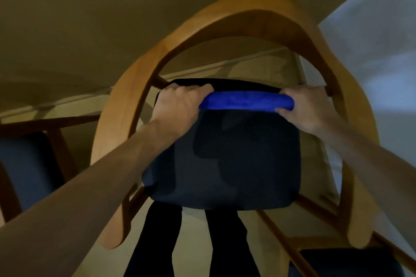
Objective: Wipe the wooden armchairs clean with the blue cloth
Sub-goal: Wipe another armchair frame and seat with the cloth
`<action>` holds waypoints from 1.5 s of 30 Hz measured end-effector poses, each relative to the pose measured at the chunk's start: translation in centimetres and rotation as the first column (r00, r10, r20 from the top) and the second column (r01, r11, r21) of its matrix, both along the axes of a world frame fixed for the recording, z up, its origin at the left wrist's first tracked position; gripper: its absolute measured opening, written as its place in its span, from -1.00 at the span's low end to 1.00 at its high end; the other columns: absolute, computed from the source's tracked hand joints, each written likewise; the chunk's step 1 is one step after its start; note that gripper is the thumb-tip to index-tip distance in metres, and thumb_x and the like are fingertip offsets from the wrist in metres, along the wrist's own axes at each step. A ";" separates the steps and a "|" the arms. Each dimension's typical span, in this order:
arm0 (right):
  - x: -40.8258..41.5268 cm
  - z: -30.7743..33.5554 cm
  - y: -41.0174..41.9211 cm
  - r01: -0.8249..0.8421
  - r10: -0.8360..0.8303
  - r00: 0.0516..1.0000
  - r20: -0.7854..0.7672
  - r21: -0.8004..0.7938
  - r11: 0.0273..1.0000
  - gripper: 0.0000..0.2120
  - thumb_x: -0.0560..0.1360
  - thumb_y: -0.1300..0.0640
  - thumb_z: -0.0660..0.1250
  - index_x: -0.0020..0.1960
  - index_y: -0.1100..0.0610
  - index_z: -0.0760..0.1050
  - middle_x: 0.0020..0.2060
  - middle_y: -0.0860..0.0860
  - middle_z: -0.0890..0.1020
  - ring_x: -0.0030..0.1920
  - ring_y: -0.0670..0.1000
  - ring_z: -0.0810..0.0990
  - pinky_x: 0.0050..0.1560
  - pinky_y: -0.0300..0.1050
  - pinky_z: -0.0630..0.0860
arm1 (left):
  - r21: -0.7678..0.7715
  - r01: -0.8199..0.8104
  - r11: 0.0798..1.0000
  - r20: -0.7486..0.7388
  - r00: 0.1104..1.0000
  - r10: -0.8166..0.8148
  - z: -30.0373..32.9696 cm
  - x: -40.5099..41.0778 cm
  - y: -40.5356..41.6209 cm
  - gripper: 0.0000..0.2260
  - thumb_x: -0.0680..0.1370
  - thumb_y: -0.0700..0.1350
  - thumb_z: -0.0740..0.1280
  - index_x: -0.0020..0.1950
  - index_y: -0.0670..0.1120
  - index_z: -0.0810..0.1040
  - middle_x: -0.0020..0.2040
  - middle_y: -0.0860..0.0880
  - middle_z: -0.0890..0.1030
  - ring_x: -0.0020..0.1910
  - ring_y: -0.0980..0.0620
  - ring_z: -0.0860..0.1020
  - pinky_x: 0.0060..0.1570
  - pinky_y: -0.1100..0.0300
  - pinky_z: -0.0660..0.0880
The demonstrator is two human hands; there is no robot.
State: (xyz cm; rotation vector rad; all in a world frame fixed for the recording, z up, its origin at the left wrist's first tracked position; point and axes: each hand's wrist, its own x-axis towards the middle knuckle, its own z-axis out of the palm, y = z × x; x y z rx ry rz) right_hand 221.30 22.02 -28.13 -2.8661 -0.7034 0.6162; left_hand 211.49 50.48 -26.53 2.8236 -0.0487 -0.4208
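Over the dark seat [225, 159] of a wooden armchair [247, 18], both hands stretch the blue cloth [246, 101] into a tight band near the seat's back edge. The left hand [180, 105] grips one end, the right hand [308, 108] the other. Beige floor [193, 243] shows below, with a pale wall [67, 7] beyond. Dark-seated chairs stand at the left [27, 164] and lower right [346, 263].

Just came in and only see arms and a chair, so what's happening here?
A person leans over a wooden armchair with a dark seat cushion. Both hands hold a rolled blue cloth stretched across the back edge of the cushion: the left hand grips one end, the right hand the other. Parts of other chairs show at both sides.
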 end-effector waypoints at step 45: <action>-16.8 -10.4 14.7 0.359 0.035 0.673 -0.739 0.368 0.858 -0.67 0.51 0.24 0.37 0.25 0.04 0.49 0.03 -0.08 0.61 -0.05 -0.13 0.60 0.02 -0.01 0.60 | 0.094 -0.530 0.843 -0.522 0.695 0.495 -12.0 -13.9 0.3 -0.66 0.56 -0.11 0.22 0.33 -0.11 0.33 0.27 -0.13 0.45 0.22 -0.14 0.45 0.21 -0.04 0.40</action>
